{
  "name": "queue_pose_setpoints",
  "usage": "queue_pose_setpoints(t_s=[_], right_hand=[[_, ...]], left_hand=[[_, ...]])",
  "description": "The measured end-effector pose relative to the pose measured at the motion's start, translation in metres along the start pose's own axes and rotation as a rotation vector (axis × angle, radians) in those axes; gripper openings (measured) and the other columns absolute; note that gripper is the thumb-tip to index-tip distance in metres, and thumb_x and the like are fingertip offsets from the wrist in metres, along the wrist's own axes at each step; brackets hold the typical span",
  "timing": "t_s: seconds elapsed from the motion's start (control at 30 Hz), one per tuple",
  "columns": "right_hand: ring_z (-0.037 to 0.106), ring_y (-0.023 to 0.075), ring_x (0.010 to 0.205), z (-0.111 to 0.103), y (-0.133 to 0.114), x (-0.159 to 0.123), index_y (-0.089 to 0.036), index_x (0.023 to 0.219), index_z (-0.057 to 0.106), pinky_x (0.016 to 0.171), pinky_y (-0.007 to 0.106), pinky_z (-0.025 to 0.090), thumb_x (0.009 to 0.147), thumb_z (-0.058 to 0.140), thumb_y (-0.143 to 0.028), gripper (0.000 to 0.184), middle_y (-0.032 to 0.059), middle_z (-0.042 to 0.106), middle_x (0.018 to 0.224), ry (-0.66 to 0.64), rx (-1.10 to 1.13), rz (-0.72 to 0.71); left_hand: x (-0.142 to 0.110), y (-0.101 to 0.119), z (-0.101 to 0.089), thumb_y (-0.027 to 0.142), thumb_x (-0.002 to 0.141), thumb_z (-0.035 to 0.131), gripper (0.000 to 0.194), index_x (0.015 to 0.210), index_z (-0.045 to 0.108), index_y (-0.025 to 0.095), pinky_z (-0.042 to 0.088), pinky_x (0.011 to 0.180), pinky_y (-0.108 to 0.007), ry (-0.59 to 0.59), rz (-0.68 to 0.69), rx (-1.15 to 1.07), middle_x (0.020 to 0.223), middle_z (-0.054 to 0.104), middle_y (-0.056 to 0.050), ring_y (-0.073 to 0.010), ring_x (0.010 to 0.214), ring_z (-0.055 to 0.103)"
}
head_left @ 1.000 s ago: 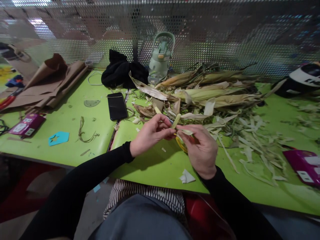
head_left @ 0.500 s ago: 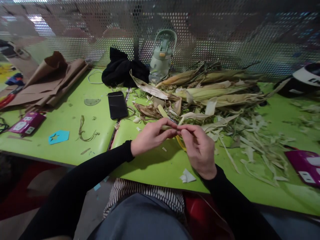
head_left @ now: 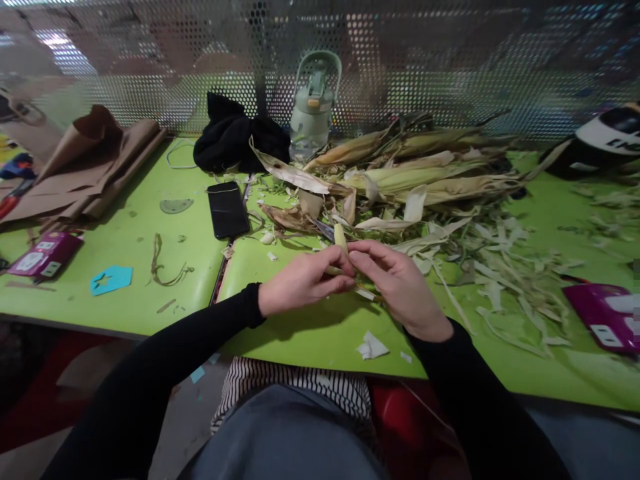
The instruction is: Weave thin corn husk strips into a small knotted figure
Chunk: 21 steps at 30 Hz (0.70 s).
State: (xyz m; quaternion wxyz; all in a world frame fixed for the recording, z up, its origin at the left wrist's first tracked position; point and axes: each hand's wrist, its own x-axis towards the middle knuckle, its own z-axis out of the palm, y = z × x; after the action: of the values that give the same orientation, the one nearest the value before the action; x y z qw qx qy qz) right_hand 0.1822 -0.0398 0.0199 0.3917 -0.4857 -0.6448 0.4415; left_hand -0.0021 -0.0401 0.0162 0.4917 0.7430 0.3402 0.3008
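Both the left hand [head_left: 307,281] and the right hand [head_left: 404,287] meet above the bright-green counter [head_left: 300,340]; the left grip pinches a pale yellow-green corn-husk strip [head_left: 341,235], its free end pointing toward heaped dry tan husks [head_left: 425,187]; whether the right grip pinches it, I cannot tell.

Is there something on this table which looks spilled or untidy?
Yes. Loose husk shreds lie strewn across the table right of the right hand, while larger husks are piled. A white scrap lies near the front edge.
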Motion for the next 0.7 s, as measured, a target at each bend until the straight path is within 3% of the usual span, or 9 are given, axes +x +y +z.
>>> queue_pose_setpoints(t_s=[0.1,0.2,0.4,0.57,0.7], right_hand=[[0.068,0.0200,0.087,0.001,-0.002,0.000,-0.023,0.100,0.075,0.080,0.033,0.054,0.084,0.069,-0.053,0.034,0.0028,0.076,0.094,-0.054,0.062,0.047],[0.067,0.0193,0.083,0.000,0.000,-0.001,-0.022,0.094,0.074,0.079,0.034,0.053,0.087,0.065,-0.053,0.033,0.0029,0.075,0.093,-0.020,-0.008,-0.013],[0.064,0.0249,0.101,-0.003,0.007,-0.004,-0.025,0.098,0.074,0.090,0.041,0.050,0.095,0.059,-0.038,0.020,0.0065,0.072,0.097,0.191,-0.432,-0.417],[0.060,0.0243,0.104,0.002,0.004,-0.007,-0.031,0.114,0.072,0.092,0.042,0.044,0.097,0.058,-0.023,0.023,0.0023,0.076,0.094,0.143,-0.608,-0.724],[0.057,0.0217,0.090,0.002,0.002,-0.007,-0.031,0.117,0.070,0.084,0.039,0.042,0.099,0.055,-0.022,0.026,-0.0001,0.072,0.081,0.095,-0.626,-0.732]], left_hand=[[0.001,-0.003,0.001,0.022,0.091,0.060,0.012,0.088,0.050,0.018,0.052,0.072,-0.024,-0.002,0.017,0.037,0.087,0.065,-0.002,-0.0116,0.075,0.064],[0.002,-0.004,0.002,0.022,0.091,0.061,0.011,0.088,0.051,0.018,0.052,0.072,-0.024,-0.008,0.003,0.109,0.086,0.065,-0.002,-0.0125,0.076,0.064],[0.002,-0.006,0.002,0.024,0.091,0.061,0.014,0.087,0.048,0.019,0.053,0.074,-0.026,0.074,-0.046,0.062,0.088,0.067,-0.003,-0.0142,0.080,0.067],[0.005,-0.011,-0.001,0.021,0.089,0.062,0.015,0.084,0.048,0.018,0.053,0.069,-0.025,0.162,-0.167,-0.144,0.078,0.065,0.000,-0.0130,0.074,0.067],[0.009,-0.007,-0.007,0.015,0.092,0.060,0.014,0.085,0.048,0.015,0.056,0.071,-0.027,0.112,-0.368,-0.531,0.071,0.067,0.001,-0.0093,0.064,0.068]])
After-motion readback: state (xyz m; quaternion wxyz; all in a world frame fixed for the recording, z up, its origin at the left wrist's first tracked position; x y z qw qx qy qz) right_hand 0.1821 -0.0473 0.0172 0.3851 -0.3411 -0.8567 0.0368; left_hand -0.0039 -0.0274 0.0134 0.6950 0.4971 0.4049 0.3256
